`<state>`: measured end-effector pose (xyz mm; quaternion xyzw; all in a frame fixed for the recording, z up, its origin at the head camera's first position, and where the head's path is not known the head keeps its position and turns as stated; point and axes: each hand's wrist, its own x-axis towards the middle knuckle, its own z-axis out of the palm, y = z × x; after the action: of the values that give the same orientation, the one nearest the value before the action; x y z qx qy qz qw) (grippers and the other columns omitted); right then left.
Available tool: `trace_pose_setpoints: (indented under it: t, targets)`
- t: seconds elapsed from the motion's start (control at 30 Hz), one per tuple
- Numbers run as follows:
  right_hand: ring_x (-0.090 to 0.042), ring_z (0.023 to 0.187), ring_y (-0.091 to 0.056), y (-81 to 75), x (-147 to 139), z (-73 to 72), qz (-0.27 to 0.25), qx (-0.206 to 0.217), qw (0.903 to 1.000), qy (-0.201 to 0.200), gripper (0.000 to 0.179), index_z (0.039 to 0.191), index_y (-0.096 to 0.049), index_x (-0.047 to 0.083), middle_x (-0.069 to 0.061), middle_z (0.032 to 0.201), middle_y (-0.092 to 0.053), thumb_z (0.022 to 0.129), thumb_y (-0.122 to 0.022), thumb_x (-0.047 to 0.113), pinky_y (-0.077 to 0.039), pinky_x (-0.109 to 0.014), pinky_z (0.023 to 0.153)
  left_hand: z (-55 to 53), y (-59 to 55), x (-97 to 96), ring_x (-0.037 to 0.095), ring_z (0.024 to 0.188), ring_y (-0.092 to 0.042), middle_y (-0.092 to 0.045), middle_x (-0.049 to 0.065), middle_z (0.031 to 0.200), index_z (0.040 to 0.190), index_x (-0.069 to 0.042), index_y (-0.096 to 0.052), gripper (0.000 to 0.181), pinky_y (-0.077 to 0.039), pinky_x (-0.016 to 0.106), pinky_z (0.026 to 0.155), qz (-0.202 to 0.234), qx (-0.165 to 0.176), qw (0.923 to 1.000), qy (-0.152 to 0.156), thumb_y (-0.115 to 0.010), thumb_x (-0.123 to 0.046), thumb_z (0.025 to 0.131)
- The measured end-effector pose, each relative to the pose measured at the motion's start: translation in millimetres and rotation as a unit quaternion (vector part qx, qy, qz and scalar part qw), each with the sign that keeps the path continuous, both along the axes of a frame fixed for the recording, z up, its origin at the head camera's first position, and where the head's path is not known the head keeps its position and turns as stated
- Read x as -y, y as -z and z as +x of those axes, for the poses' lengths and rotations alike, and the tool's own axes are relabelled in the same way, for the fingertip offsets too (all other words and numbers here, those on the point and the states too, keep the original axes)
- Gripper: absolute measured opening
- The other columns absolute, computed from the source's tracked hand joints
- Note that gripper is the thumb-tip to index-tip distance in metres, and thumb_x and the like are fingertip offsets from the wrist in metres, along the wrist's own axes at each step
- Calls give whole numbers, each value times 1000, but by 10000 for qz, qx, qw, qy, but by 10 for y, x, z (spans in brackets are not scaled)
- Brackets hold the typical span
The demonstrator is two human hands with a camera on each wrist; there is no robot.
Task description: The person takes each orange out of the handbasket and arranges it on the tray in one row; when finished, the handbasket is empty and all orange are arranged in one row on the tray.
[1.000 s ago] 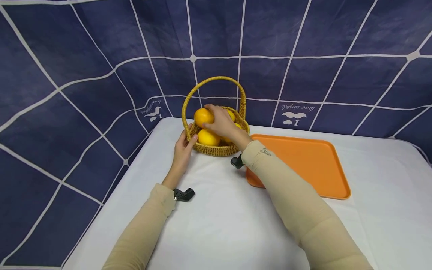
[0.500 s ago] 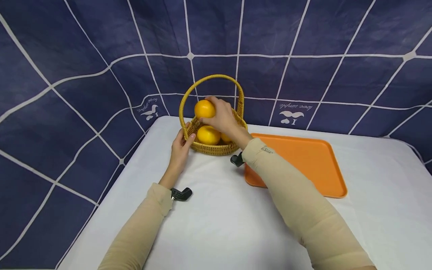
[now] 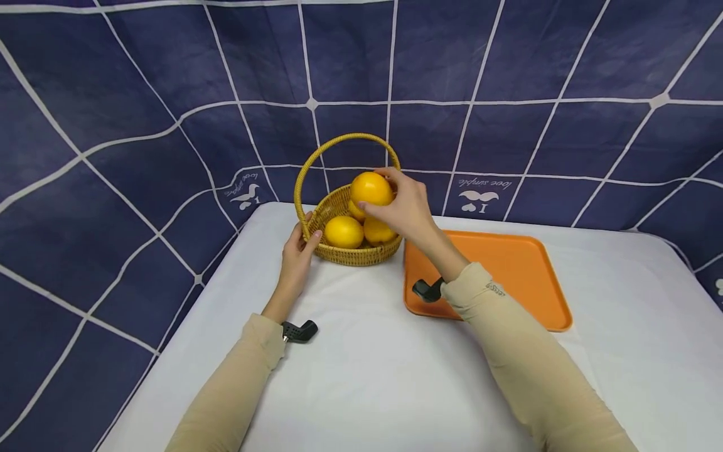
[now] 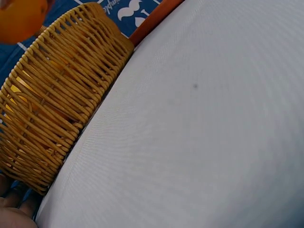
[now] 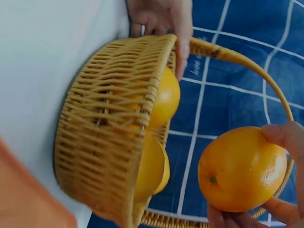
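Observation:
In the head view my right hand (image 3: 411, 210) holds an orange (image 3: 369, 188) above the wicker basket (image 3: 357, 257). The right wrist view shows thumb and fingers on opposite sides of this orange (image 5: 240, 168), its small green stem spot facing the basket. My left hand (image 3: 294, 260) grips the basket's left rim near the foot of the arched handle (image 3: 316, 157), thumb on top. Inside the basket lie a yellow-orange fruit (image 3: 343, 232), another beside it (image 3: 378, 231), and one more behind, partly hidden by the held orange.
An orange tray (image 3: 503, 270) lies on the white cloth (image 3: 367, 351) to the right of the basket, partly under my right forearm. A blue curtain with white lines (image 3: 429, 56) hangs behind and along the left. Black wrist cameras (image 3: 301, 331) sit on both wrists.
My right hand has lifted the orange from the basket's left part, then carried it to the right, above the other fruit. The left hand keeps its hold on the rim.

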<state>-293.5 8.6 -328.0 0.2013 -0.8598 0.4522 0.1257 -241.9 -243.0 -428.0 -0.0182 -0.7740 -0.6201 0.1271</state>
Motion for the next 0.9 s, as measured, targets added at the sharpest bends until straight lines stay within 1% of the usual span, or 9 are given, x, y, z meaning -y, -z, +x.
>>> trace_pose_setpoints:
  t: [0.07, 0.23, 0.33, 0.47, 0.57, 0.6, 0.77, 0.83, 0.9]
  targets:
    - [-24, 106, -69, -4, -98, 41, -93, 97, 9998, 116, 69, 142, -63, 16, -8, 128, -72, 83, -88, 41, -61, -42, 90, -15, 13, 5, 31, 149, -47, -41, 13, 167, 163, -11, -40, 58, -40, 46, 122, -32, -50, 10000, -17, -58, -25, 110]
    - [-27, 108, -71, 8, -363, 96, -70, 460, 9976, 514, 68, 139, -63, 15, -11, 124, -74, 83, -87, 46, -61, -44, 91, -138, 205, 68, 29, 149, -48, -42, 10, 167, 164, -15, -39, 59, -38, 47, 124, 20, -121, 9999, -45, -58, -27, 110]
    - [-31, 120, -63, 35, -520, 104, -9, 768, 9938, 800, 70, 139, -62, 13, -14, 126, -74, 84, -84, 51, -51, -45, 101, -188, 295, 87, 27, 148, -49, -43, 6, 167, 164, -20, -40, 59, -38, 47, 123, 5, -154, 9999, -77, -58, -31, 110]
    - [-39, 122, -53, 116, -683, 90, 293, 1148, 9856, 1211, 72, 137, -62, 7, -20, 126, -71, 86, -79, 55, -45, -51, 98, -202, 309, 92, 25, 146, -51, -45, 3, 166, 164, -24, -41, 58, -41, 47, 122, -121, -250, 9996, -98, -58, -36, 109]
    - [-41, 115, -55, 231, -754, 71, 566, 1341, 9799, 1365, 71, 133, -63, 0, -23, 120, -70, 88, -77, 54, -51, -48, 91, -187, 311, 106, 23, 147, -50, -45, 1, 165, 163, -25, -41, 60, -41, 46, 122, -191, -283, 9993, -128, -59, -40, 109]
    - [-41, 112, -56, 273, -772, 64, 656, 1389, 9785, 1378, 72, 131, -63, -2, -23, 118, -69, 88, -76, 54, -52, -47, 90, -179, 314, 111, 22, 147, -49, -45, 1, 165, 163, -25, -41, 60, -40, 45, 122, -198, -267, 9993, -141, -59, -41, 108]
    - [-43, 120, -51, 419, -840, 62, 959, 1760, 9698, 1387, 77, 133, -60, -9, -27, 124, -65, 90, -72, 55, -49, -50, 97, -155, 331, 120, 23, 148, -48, -44, 1, 166, 164, -24, -40, 61, -39, 46, 123, -123, -194, 9997, -77, -59, -42, 108]
    - [-44, 121, -52, 466, -846, 56, 1146, 1897, 9662, 1317, 78, 133, -59, -10, -28, 126, -65, 91, -71, 55, -49, -51, 99, -154, 323, 112, 25, 149, -47, -42, 2, 168, 165, -24, -38, 61, -38, 47, 124, -72, -151, 9999, -38, -58, -39, 109]
    - [-44, 119, -55, 515, -839, 53, 1299, 1991, 9640, 1195, 79, 132, -59, -11, -29, 124, -66, 92, -69, 58, -51, -49, 97, -146, 296, 97, 25, 150, -46, -40, 4, 168, 165, -21, -38, 60, -37, 46, 124, -20, -81, 10000, -34, -58, -35, 110]
